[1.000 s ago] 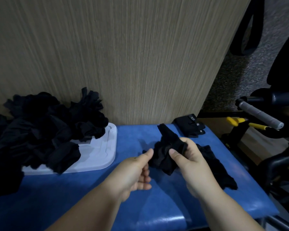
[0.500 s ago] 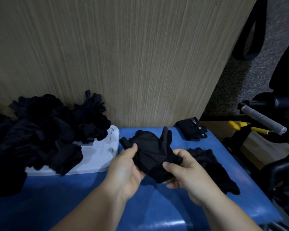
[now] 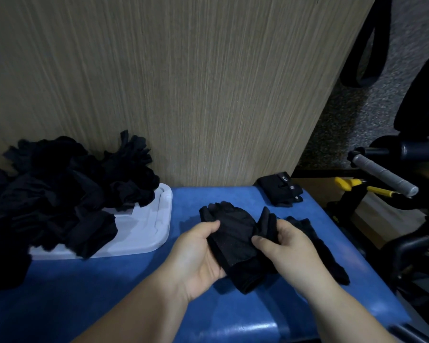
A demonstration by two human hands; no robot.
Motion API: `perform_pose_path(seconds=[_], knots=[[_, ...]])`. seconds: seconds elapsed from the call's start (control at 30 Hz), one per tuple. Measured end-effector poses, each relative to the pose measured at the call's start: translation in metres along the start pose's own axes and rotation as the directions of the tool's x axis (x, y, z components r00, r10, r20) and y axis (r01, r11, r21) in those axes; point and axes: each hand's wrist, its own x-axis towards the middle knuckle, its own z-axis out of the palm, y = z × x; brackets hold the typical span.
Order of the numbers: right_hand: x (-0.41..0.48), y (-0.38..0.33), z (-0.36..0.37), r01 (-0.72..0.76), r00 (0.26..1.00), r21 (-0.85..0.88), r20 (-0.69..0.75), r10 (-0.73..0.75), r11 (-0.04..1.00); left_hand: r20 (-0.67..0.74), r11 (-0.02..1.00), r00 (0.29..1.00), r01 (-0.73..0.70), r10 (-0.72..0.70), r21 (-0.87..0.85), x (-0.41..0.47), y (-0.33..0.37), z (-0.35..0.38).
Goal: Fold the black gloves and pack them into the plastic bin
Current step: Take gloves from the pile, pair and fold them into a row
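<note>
While the left hand (image 3: 196, 253) and right hand (image 3: 291, 248) grip its opposite edges, a black glove (image 3: 233, 235) sits just above the blue tabletop (image 3: 109, 288). At the left, a heap of black gloves (image 3: 60, 191) spills over a white plastic lid (image 3: 149, 229).

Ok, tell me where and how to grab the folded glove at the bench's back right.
I'd pinch the folded glove across its thick middle, coming from above on the near side: it lies flat as a compact bundle, and the wood panel stands close behind.
</note>
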Motion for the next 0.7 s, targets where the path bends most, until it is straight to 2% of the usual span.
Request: perform_pose_path(seconds=[0.17, 0.27, 0.33, 0.37, 0.4, 0.47, 0.5, 0.57, 0.6, 0.7], knots=[[0.001, 0.005, -0.005, 0.063, 0.993, -0.243, -0.078, -0.084, 0.968, 0.007, 1.000, 1.000, 0.026, -0.026, 0.016, 0.007, -0.003, -0.002], [0.000, 0.006, -0.004, 0.076, 0.987, -0.365, -0.103, -0.121, 0.928, -0.032, 0.999, 0.999, -0.039, 0.039, 0.013, 0.014, -0.007, -0.003], [0.000, 0.005, -0.005, 0.060, 0.987, -0.450, -0.105, -0.120, 0.891, -0.118, 0.979, 0.979, -0.152, 0.168, 0.137, 0.021, -0.011, -0.007], [0.000, 0.005, -0.005, 0.051, 0.988, -0.510, -0.097, -0.117, 0.859, -0.166, 0.936, 0.952, -0.201, 0.256, 0.288, 0.025, -0.013, -0.010], [-0.001, 0.005, -0.004, 0.048, 0.989, -0.573, -0.085, -0.117, 0.818, -0.190, 0.850, 0.917, -0.228, 0.352, 0.475, 0.027, -0.014, -0.013], [-0.002, 0.007, -0.002, 0.061, 0.989, -0.658, -0.062, -0.135, 0.751, -0.142, 0.539, 0.825, -0.217, 0.547, 0.814, 0.030, -0.015, -0.019], [-0.002, 0.007, -0.002, 0.073, 0.987, -0.678, -0.057, -0.151, 0.731, -0.082, 0.347, 0.780, -0.179, 0.620, 0.920, 0.030, -0.015, -0.021], [-0.002, 0.007, -0.001, 0.097, 0.978, -0.713, -0.060, -0.199, 0.694, 0.078, 0.012, 0.735, -0.117, 0.674, 0.993, 0.027, -0.016, -0.022], [-0.002, 0.008, 0.000, 0.118, 0.971, -0.729, -0.057, -0.231, 0.674, 0.148, -0.087, 0.739, -0.120, 0.658, 0.989, 0.026, -0.016, -0.021], [0.000, 0.011, -0.001, 0.209, 0.954, -0.733, 0.007, -0.300, 0.648, 0.232, -0.213, 0.817, -0.137, 0.527, 0.967, 0.025, -0.022, -0.021]])
